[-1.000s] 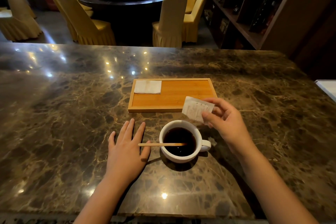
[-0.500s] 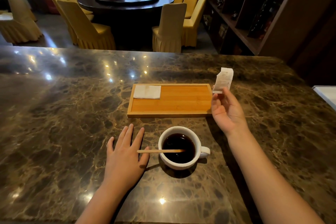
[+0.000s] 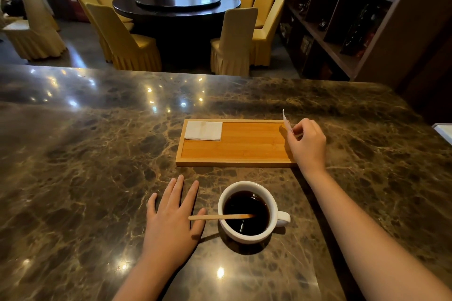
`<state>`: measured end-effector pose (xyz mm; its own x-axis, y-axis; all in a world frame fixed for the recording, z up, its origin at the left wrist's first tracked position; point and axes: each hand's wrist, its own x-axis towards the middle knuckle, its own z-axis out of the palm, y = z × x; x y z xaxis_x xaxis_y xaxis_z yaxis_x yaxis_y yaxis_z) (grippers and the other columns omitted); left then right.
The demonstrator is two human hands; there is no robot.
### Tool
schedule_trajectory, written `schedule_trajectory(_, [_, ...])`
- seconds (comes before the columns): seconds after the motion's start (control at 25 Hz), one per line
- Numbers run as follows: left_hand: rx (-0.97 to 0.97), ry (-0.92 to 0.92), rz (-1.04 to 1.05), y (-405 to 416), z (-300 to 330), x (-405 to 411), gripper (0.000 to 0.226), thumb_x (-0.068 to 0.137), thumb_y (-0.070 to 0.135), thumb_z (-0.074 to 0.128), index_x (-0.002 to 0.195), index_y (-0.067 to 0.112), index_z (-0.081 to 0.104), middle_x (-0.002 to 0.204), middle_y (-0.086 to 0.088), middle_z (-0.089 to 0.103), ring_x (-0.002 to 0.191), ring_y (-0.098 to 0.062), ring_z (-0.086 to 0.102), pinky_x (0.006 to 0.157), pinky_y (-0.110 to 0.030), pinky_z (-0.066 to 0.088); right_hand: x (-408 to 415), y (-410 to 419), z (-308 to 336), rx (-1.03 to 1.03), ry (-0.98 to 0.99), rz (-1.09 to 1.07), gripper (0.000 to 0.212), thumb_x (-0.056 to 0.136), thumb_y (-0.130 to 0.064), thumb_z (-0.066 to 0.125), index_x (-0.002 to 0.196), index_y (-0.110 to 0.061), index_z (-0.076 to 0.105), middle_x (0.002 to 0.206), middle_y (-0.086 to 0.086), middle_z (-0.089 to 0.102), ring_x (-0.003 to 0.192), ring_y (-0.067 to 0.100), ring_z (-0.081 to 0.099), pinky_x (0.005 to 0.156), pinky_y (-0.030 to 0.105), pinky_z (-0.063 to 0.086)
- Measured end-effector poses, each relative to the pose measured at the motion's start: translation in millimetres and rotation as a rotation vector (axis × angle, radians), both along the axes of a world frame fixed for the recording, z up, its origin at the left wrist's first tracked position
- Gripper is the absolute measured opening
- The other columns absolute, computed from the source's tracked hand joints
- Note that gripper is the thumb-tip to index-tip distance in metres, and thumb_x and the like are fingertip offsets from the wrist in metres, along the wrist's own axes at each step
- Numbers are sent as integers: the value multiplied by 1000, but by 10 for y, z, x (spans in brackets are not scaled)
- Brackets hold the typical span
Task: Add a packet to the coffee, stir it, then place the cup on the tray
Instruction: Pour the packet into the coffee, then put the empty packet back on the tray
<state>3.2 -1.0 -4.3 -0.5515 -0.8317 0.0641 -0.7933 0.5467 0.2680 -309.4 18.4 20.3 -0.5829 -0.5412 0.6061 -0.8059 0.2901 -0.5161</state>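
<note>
A white cup (image 3: pixel 272 205) of black coffee stands on the marble counter near me, its handle to the right. A wooden stirrer (image 3: pixel 215 217) rests across its left rim with one end in the coffee. My left hand (image 3: pixel 171 217) lies flat on the counter just left of the cup, fingers apart. My right hand (image 3: pixel 307 143) hovers over the right end of the wooden tray (image 3: pixel 244 151), pinching a white packet (image 3: pixel 287 121) seen edge-on. A white napkin (image 3: pixel 203 131) lies on the tray's far left corner.
The marble counter (image 3: pixel 85 166) stretches wide to the left and right. Something white (image 3: pixel 444 131) sits at its right edge. Beyond the counter stand a dark round table (image 3: pixel 176 5) with yellow chairs and a dark shelf unit (image 3: pixel 354 14) on the right.
My right hand carried the packet from above the cup away to the tray's right end, and the packet now shows edge-on. My left hand, the cup and the stirrer stayed put.
</note>
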Motion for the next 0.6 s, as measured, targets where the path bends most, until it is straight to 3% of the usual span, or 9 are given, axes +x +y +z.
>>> schedule_trajectory(0.24, [6, 5, 1, -1, 7, -8, 63, 86, 58, 12, 145, 37, 6, 158, 2, -1, 140, -9, -13, 114, -44, -9, -1, -113, -1, 270, 162, 65, 9, 83, -7, 67, 87, -5, 59, 91, 14, 62, 87, 27, 57, 71, 31, 47])
schedule_trajectory(0.48, [7, -15, -1, 0, 7, 1, 59, 91, 55, 18, 144, 37, 2, 158, 2, -5, 142, -11, -12, 114, -45, -9, 24, -93, 37, 435, 205, 90, 24, 85, -26, 66, 97, -5, 67, 101, 12, 64, 96, 26, 55, 76, 33, 46])
schedule_trajectory(0.6, [2, -25, -4, 0, 7, 4, 59, 91, 55, 17, 144, 37, 1, 158, 2, -6, 142, -11, -13, 114, -45, -9, 10, -19, 53, 444, 249, 104, 19, 89, -19, 59, 100, -8, 69, 106, 12, 66, 99, 27, 56, 81, 40, 48])
